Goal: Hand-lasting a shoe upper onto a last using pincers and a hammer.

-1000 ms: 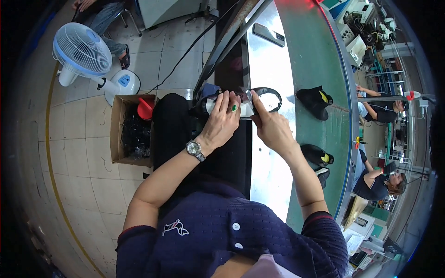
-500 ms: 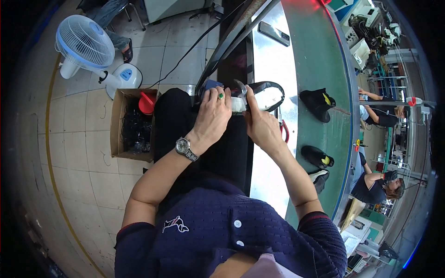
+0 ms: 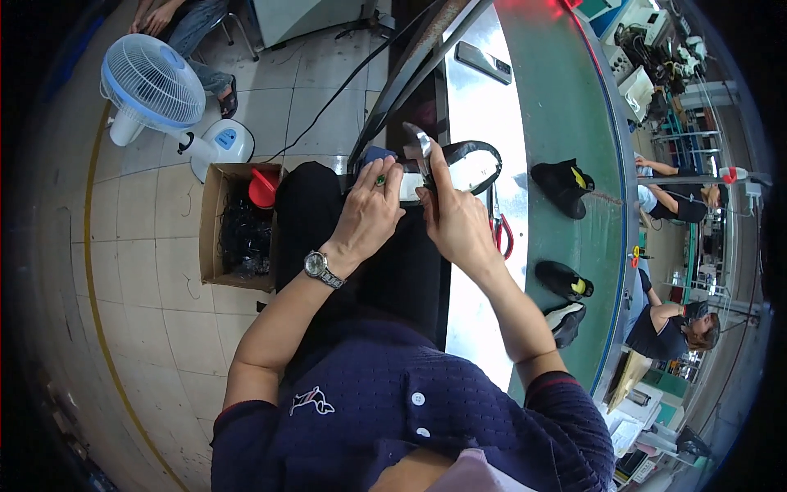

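Shoe upper [image 3: 471, 164] btwn left hand [image 3: 373, 215] & right hand [image 3: 456, 220].

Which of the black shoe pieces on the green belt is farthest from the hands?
The lowest one, near the picture's bottom. It shows a pale inside, while the other two lie closer to the right hand.

A pale tiled floor [image 3: 147, 246] is marked by a curved yellow line [image 3: 90, 271]. A white standing fan [image 3: 156, 86] and an open cardboard box [image 3: 215, 238] are set on it, beside a long green conveyor [image 3: 566, 107] edged in metal.
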The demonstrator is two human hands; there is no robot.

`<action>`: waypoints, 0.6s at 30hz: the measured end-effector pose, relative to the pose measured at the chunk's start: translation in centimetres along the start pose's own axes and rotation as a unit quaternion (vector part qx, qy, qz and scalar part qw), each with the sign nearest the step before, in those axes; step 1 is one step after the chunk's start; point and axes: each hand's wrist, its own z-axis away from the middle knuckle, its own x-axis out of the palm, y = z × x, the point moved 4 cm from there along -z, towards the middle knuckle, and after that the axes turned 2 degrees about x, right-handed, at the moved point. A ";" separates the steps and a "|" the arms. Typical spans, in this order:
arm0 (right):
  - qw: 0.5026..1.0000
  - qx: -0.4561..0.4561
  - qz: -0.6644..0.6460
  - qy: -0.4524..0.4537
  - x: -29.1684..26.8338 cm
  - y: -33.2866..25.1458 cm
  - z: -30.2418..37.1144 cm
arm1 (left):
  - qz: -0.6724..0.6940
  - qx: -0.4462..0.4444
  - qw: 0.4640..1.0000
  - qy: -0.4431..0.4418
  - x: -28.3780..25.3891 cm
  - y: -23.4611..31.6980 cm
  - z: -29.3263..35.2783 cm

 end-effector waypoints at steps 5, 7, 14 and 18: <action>0.998 0.056 -0.032 -0.025 1.0 1.9 -0.1 | 0.031 0.022 0.999 0.023 0.3 -0.1 0.2; 0.997 0.044 -0.038 -0.047 -0.6 2.6 -0.6 | 0.044 0.029 0.998 0.017 0.1 -0.7 0.3; 0.989 0.125 0.083 -0.012 -2.3 8.3 -0.8 | 0.034 0.037 0.998 -0.049 -2.3 -0.8 0.3; 0.988 0.083 -0.060 -0.114 -0.9 6.5 5.0 | 0.244 -0.131 0.960 -0.030 -3.6 -0.5 5.8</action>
